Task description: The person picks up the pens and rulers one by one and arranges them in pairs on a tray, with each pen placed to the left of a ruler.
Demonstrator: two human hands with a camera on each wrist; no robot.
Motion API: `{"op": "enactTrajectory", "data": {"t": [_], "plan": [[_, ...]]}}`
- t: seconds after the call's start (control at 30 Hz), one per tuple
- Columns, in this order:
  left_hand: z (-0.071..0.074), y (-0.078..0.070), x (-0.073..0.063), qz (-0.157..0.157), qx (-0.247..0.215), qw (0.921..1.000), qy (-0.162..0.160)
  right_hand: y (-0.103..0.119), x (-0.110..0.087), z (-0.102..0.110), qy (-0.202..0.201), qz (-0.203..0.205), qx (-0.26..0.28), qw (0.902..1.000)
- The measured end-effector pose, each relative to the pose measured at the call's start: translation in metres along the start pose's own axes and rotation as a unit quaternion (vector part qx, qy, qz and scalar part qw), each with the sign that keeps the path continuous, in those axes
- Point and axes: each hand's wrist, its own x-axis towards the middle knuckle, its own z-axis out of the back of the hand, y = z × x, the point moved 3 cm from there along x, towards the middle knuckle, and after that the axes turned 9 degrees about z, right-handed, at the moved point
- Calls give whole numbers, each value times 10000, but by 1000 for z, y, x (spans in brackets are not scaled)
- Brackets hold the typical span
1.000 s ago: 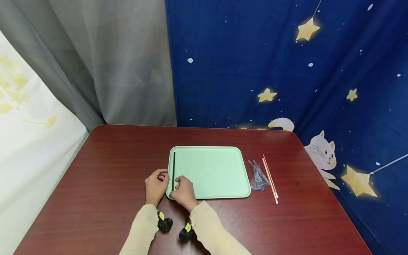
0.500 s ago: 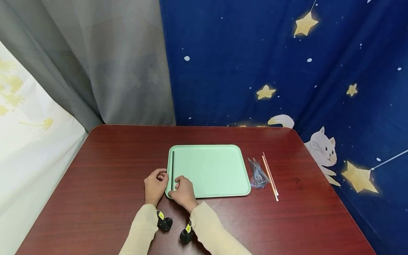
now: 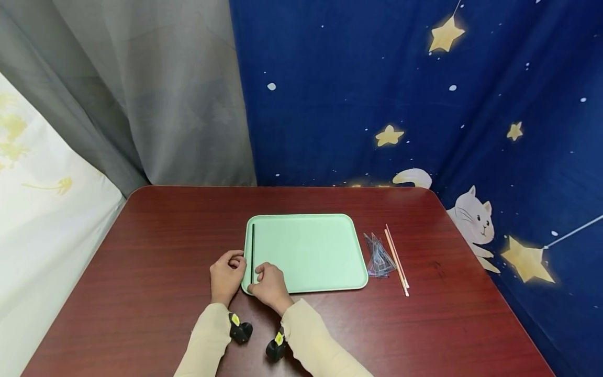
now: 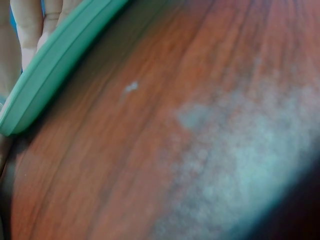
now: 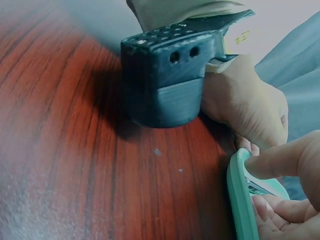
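A thin black strip (image 3: 253, 251) lies lengthwise inside the left side of a pale green tray (image 3: 306, 251). My right hand (image 3: 272, 287) is at the tray's near left corner, its thumb and fingers bent about the strip's near end. In the right wrist view, the right hand (image 5: 292, 165) reaches over the tray rim (image 5: 240, 200), and part of a marked strip (image 5: 257, 186) shows between its digits. My left hand (image 3: 227, 275) is beside the tray's left rim with bent fingers; their contact is hidden. The left wrist view shows the rim (image 4: 55, 65) close up.
Right of the tray lie several clear set squares (image 3: 380, 259) in a pile. Beside them are two slim pale sticks (image 3: 397, 262). All rest on a dark red wooden table (image 3: 165, 235). Curtains (image 3: 188, 94) hang behind it.
The head view has shifted slightly, so everything sits a little further left in it. Both hands, the strip and the tray keep nearly the same places relative to each other.
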Motion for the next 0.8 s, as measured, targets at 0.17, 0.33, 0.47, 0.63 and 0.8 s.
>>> {"op": "enactTrajectory", "data": {"t": [0.17,0.33,0.47,0.63,0.8], "plan": [[0,-1,0,-47,15,10000,-34,1,-2,3,50,27,85,9999],[1,0,1,-163,-24,9998,-139,1,-4,7,165,-54,329,9993],[2,1,0,-243,-50,9995,-177,1,-5,11,325,-256,687,9968],[2,0,0,-193,9,9997,-115,0,-6,19,401,-455,892,9942],[1,0,-1,-73,70,9999,-44,-3,-6,26,420,-589,991,9924]]}}
